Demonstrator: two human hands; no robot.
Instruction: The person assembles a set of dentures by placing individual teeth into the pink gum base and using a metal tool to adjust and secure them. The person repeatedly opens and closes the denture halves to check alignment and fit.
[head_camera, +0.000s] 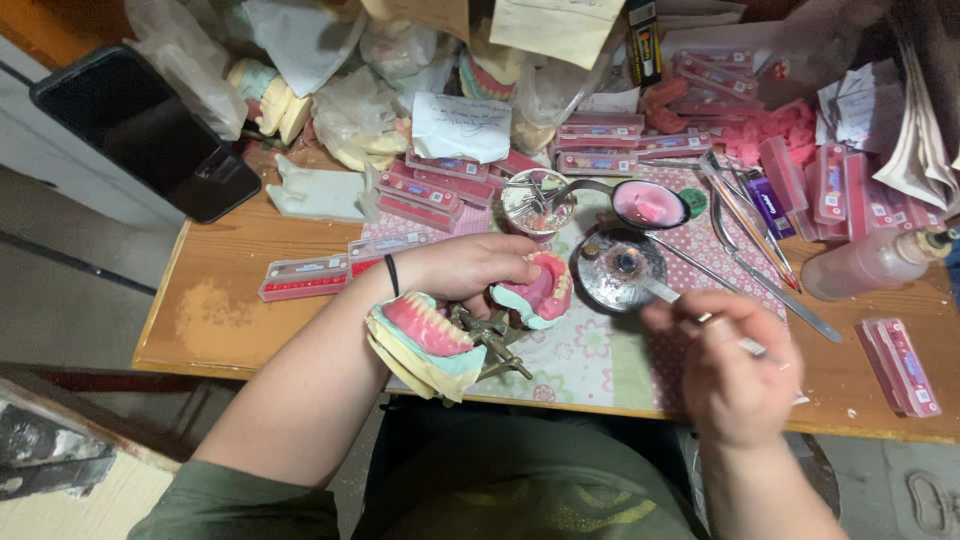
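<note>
Fingers of left hand (470, 268) clasping pink denture model (535, 290) near table's (210, 300) front edge; right hand (735, 365) pinching metal tool (665, 292).

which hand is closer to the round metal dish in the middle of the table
Right. The right hand sits just below the metal dish, its tool reaching the rim. The left hand is farther left, holding the denture model.

glossy pink denture (540, 285), worn wooden table (230, 280)

I'm looking at a dental lab workshop: denture models on an articulator (470, 335), trays of artificial teeth (303, 277) at ten o'clock, metal wax tools (750, 225) across a cluttered wooden surface (215, 300).
</note>
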